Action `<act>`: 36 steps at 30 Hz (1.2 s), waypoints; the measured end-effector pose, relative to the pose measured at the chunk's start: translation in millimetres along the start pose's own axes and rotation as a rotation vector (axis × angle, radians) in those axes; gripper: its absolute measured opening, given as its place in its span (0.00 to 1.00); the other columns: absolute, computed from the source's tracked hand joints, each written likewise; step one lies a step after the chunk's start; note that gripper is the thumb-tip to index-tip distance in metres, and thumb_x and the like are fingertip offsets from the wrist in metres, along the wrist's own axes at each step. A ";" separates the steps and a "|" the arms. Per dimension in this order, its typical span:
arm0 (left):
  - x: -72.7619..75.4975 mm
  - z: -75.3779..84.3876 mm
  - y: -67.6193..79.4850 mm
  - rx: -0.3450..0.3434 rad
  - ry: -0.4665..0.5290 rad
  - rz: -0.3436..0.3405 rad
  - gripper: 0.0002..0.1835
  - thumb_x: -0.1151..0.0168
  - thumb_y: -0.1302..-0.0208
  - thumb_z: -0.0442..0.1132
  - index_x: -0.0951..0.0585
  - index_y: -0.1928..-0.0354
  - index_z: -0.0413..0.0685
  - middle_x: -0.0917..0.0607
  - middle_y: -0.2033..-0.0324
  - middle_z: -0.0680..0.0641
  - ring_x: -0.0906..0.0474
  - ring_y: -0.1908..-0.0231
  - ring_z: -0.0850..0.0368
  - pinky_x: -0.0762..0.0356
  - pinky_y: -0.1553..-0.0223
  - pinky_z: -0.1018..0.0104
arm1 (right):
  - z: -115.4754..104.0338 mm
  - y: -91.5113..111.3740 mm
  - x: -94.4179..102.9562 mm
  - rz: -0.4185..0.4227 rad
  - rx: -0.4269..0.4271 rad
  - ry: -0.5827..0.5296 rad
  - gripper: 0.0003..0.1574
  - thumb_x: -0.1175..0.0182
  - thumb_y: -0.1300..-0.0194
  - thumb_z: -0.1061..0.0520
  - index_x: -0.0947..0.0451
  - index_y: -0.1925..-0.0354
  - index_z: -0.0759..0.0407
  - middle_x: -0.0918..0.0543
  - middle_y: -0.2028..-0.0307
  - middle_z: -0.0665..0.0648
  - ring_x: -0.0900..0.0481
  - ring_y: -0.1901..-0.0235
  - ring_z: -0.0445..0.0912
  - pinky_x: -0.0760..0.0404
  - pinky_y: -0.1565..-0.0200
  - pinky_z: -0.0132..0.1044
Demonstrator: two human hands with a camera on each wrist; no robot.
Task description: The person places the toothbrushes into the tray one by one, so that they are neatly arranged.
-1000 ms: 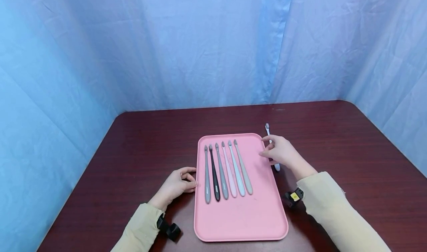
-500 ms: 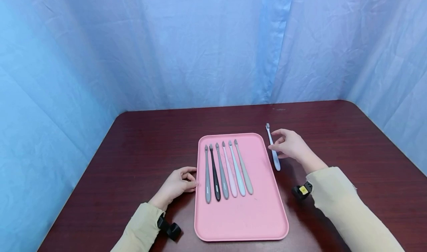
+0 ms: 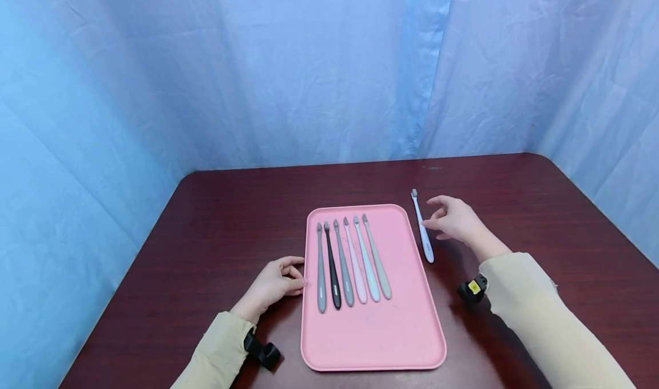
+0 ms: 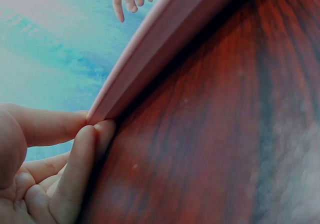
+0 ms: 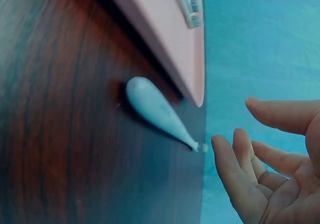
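Note:
Several toothbrushes lie side by side on a pink tray, among them a black toothbrush, a pink toothbrush and a pale blue toothbrush. My left hand pinches the tray's left rim; in the left wrist view the thumb and fingertips meet on the pink edge. A pale lavender toothbrush rests on the table just outside the tray's right edge, bristles at the far end. Beside it is my right hand, fingers spread and holding nothing; the right wrist view shows the same toothbrush apart from the fingers.
The dark red wooden table carries the tray near its front. Blue curtains hang behind the table and along both sides. Black wrist cameras sit below the sleeves.
My right hand has moved right and away from the tray, off the lavender toothbrush, which stays beside the tray. The left hand keeps its place on the rim.

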State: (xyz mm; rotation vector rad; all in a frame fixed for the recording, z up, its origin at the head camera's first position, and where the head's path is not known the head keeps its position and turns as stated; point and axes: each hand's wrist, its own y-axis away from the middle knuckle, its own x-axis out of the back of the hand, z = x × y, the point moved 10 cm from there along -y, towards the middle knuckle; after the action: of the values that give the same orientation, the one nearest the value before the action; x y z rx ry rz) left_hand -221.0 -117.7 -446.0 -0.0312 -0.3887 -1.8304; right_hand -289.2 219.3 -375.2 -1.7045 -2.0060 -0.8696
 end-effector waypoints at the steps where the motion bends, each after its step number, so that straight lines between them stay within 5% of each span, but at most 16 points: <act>1: 0.0 0.4 0.0 -0.002 0.000 0.000 0.26 0.40 0.42 0.25 0.31 0.40 0.29 0.21 0.75 0.49 0.22 0.73 0.63 0.16 0.65 0.66 | 1.2 -0.8 0.1 0.000 0.001 0.004 0.38 0.39 0.39 0.61 0.42 0.35 0.71 0.23 0.64 0.64 0.18 0.66 0.53 0.14 0.64 0.43; 17: 0.8 -0.2 0.2 0.006 -0.001 0.005 0.26 0.39 0.41 0.26 0.31 0.40 0.30 0.20 0.74 0.48 0.22 0.72 0.62 0.16 0.64 0.66 | 21.9 -13.5 -5.5 -0.033 0.011 0.020 0.39 0.39 0.39 0.62 0.43 0.35 0.73 0.23 0.61 0.67 0.19 0.69 0.46 0.15 0.62 0.44; 36: 2.0 -1.0 0.4 0.002 0.012 0.003 0.26 0.39 0.42 0.25 0.31 0.40 0.29 0.21 0.75 0.49 0.22 0.73 0.63 0.16 0.65 0.66 | 31.7 -22.6 -15.6 -0.051 0.040 0.041 0.39 0.38 0.39 0.60 0.43 0.34 0.70 0.26 0.53 0.72 0.19 0.66 0.49 0.15 0.63 0.43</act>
State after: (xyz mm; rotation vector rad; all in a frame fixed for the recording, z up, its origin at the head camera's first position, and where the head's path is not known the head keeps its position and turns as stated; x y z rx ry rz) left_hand -221.0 -119.9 -446.3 -0.0197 -0.3816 -1.8270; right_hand -304.4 226.9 -413.5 -1.6080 -2.0341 -0.8686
